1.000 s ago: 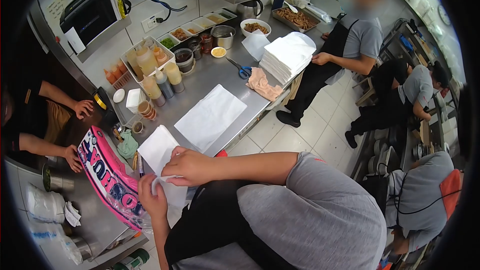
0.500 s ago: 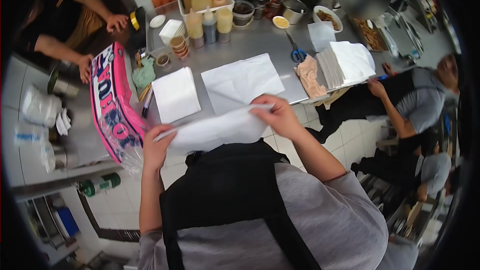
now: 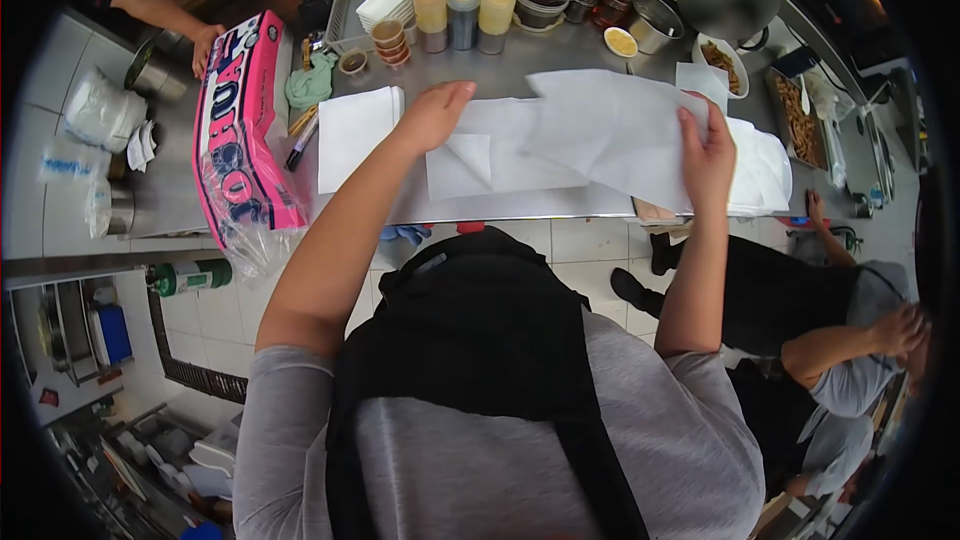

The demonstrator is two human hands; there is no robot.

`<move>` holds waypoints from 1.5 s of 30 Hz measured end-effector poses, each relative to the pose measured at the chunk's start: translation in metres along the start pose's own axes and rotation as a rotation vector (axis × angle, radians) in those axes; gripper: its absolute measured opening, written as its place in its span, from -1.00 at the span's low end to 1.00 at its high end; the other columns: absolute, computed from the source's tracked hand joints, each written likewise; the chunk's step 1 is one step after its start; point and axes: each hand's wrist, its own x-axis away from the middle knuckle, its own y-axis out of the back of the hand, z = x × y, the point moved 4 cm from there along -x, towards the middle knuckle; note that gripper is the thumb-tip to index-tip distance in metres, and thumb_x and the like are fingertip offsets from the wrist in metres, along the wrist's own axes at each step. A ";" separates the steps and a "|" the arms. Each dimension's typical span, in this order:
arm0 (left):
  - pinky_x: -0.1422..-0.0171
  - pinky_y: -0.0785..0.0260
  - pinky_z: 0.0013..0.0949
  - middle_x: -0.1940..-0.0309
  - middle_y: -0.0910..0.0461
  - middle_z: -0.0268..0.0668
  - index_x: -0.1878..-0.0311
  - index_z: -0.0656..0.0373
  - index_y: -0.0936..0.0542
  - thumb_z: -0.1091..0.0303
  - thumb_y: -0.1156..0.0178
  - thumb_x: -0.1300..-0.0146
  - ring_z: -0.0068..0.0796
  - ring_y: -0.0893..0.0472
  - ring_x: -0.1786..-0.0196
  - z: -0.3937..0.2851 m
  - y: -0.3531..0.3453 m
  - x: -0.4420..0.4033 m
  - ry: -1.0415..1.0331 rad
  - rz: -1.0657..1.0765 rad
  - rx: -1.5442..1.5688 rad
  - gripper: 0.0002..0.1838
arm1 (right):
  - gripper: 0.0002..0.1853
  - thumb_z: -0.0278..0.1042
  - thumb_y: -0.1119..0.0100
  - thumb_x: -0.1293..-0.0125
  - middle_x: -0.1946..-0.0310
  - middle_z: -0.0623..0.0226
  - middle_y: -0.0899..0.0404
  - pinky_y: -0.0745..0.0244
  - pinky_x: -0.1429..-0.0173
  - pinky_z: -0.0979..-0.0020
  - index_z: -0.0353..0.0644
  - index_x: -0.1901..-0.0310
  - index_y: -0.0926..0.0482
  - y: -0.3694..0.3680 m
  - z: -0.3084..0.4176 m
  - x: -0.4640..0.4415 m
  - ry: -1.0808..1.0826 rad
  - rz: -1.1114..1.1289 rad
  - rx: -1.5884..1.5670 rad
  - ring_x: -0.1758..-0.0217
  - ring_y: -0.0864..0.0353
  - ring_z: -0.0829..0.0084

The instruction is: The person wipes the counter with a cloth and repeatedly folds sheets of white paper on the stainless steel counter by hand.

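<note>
My right hand (image 3: 709, 150) pinches the right edge of a white paper sheet (image 3: 620, 130), thumb on the near face, and holds it tilted above the steel counter. My left hand (image 3: 436, 116) is apart from that sheet, its fingers stretched out to the right. Below it lies another white paper sheet (image 3: 530, 175) with a corner folded over. A white stack of paper (image 3: 352, 150) sits left of it. Beyond my right hand is a thicker stack of white paper (image 3: 760, 165), partly covered. The scissors seen before are hidden behind the raised sheet.
A pink plastic package (image 3: 245, 130) and a marker (image 3: 302, 143) are at the left. Sauce bottles (image 3: 462, 15), small cups (image 3: 391, 43) and a metal pot (image 3: 655, 22) line the back. A person's hand (image 3: 207, 48) touches the package; another person (image 3: 800, 290) stands at right.
The sheet that both hands held near my body has moved forward and right over the counter. My left hand has let go of it; the right still holds it. The camera view has shifted.
</note>
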 end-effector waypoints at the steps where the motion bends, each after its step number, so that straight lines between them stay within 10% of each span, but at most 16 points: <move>1: -0.29 -0.34 -0.29 -0.10 -0.61 -0.15 -0.18 0.22 -0.56 -0.09 0.19 -0.53 -0.27 -0.55 -0.18 -0.004 0.001 -0.002 0.011 -0.007 -0.001 -0.42 | -0.78 -0.43 -0.17 -0.41 0.15 0.29 -0.69 -0.51 0.01 0.51 -0.22 -0.04 -0.59 0.008 0.007 -0.002 0.002 0.012 -0.005 0.10 -0.62 0.57; 6: -0.30 -0.30 -0.23 -0.01 -0.64 -0.16 -0.17 0.06 -0.60 -0.13 0.05 -0.45 -0.19 -0.55 -0.13 -0.004 -0.005 0.007 0.272 0.695 -0.314 -0.47 | -0.74 -0.55 -0.15 -0.34 0.13 0.22 -0.70 -0.54 0.04 0.47 -0.18 -0.05 -0.60 0.012 0.032 -0.004 0.044 0.261 0.200 0.15 -0.69 0.45; 10: -0.36 -0.22 -0.09 -0.08 -0.59 -0.22 -0.15 0.00 -0.61 -0.02 -0.18 -0.32 -0.16 -0.49 -0.21 -0.021 -0.004 0.036 0.015 0.758 -0.655 -0.56 | -0.68 -0.60 -0.16 -0.24 0.16 0.17 -0.70 -0.57 0.09 0.40 -0.16 -0.03 -0.61 -0.020 0.051 0.014 0.164 0.399 0.160 0.18 -0.72 0.29; 13: -0.47 -0.08 0.01 -0.24 -0.44 -0.31 -0.05 -0.01 -0.62 0.18 -0.43 -0.07 -0.15 -0.36 -0.35 -0.060 0.000 0.048 -0.290 0.241 -0.191 -0.56 | -0.62 -0.59 -0.21 -0.12 0.15 0.15 -0.68 -0.58 0.08 0.31 -0.08 -0.01 -0.62 -0.052 0.079 0.041 0.378 0.585 0.153 0.18 -0.69 0.15; 18: -0.52 -0.03 0.00 -0.16 -0.51 -0.36 0.05 0.01 -0.63 0.23 -0.48 0.01 -0.20 -0.42 -0.32 -0.118 0.001 0.063 -0.606 0.014 -0.029 -0.59 | -0.67 -0.65 -0.14 -0.11 0.14 0.21 -0.71 -0.56 0.05 0.41 -0.22 0.05 -0.64 -0.054 0.113 0.056 0.379 0.900 -0.163 0.15 -0.70 0.33; 21: -0.42 -0.20 -0.09 0.15 -0.68 -0.41 0.05 0.06 -0.67 0.26 -0.40 -0.12 -0.31 -0.62 -0.05 -0.077 0.008 0.059 -0.353 0.225 0.083 -0.69 | -0.78 -0.44 -0.14 -0.31 0.19 0.29 -0.70 -0.56 0.06 0.41 -0.28 0.06 -0.64 -0.030 0.089 0.030 0.059 0.618 -0.581 0.16 -0.69 0.42; 27: 0.02 -0.48 -0.45 0.11 -0.69 -0.15 -0.02 0.27 -0.62 0.39 -0.36 -0.17 -0.45 -0.67 0.18 -0.009 0.023 0.046 0.442 0.133 0.572 -0.65 | -0.77 -0.35 -0.22 -0.38 0.23 0.34 -0.69 -0.50 0.13 0.54 -0.35 0.06 -0.60 -0.102 -0.046 0.006 -0.406 0.273 -0.491 0.25 -0.61 0.62; 35: 0.09 -0.52 -0.23 0.31 -0.67 -0.11 -0.27 0.22 -0.37 0.53 -0.26 -0.16 -0.19 -0.69 0.23 0.025 0.005 0.056 0.390 -0.102 0.009 -0.43 | -0.55 -0.37 -0.29 -0.26 -0.03 -0.15 -0.60 -0.51 -0.15 0.21 -0.37 -0.14 -0.49 -0.155 -0.109 0.029 -0.060 0.219 0.136 -0.11 -0.61 -0.04; 45: 0.10 -0.52 -0.04 0.36 -0.67 0.00 -0.23 0.16 -0.28 0.54 -0.25 -0.16 0.07 -0.68 0.23 0.024 0.008 0.055 0.299 -0.145 -0.208 -0.43 | -0.52 -0.26 -0.31 -0.25 0.00 -0.05 -0.64 -0.54 -0.08 0.17 -0.20 -0.18 -0.48 -0.165 -0.105 0.026 -0.101 0.234 0.283 -0.03 -0.65 -0.01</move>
